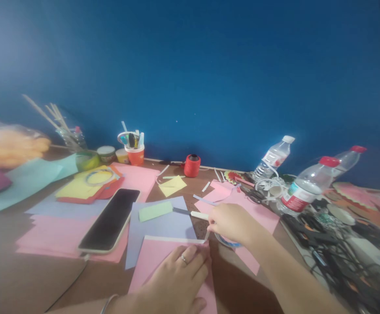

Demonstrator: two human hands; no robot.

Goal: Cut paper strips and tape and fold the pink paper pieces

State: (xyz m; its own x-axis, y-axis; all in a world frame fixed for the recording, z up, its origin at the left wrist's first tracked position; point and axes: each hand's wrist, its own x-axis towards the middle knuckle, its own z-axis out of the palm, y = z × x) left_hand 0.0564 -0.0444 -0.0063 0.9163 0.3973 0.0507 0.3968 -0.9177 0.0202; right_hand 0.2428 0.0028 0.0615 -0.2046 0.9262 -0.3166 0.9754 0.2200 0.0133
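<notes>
My left hand (180, 274), a ring on one finger, lies with fingers outstretched, pressing a pink sheet of paper (144, 266) to the table. A narrow white strip (173, 239) runs along this sheet's far edge. At the sheet's far right corner, my right hand (231, 222) is closed in a pinch on the end of a whitish strip of tape (207, 236). Partly under that hand is a blue-edged tape roll (231, 242). A knife with a white handle (199, 215) and dark blade reaches out beside its knuckles; whether the hand touches it, I cannot tell.
Left of the hands lies a phone (111, 220) on coloured papers, its cable attached. A light green strip (155, 211) rests on a lavender sheet (136, 248). Behind stand a red pen cup (135, 155) and a red roll (192, 165). Bottles (307, 185) and cluttered tools fill the right.
</notes>
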